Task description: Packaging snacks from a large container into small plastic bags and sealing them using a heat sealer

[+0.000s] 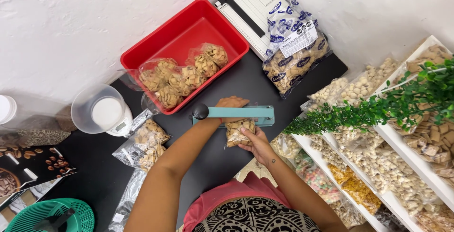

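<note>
Left hand pressing teal sealer arm, right hand gripping clear snack bag.

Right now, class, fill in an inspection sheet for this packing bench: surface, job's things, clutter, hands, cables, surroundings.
Surface: black table, crowded.
Job's things: teal heat sealer clamped over small snack bag; red tub holding filled bags.
Clutter: scale with plastic bowl, paper cutter, large printed bag, green basket.
Hands: left hand presses the sealer arm; right hand holds the bag from below.
Cables: nothing seen.
Surroundings: white wall, shelves of bagged snacks, green plant sprig.
</note>
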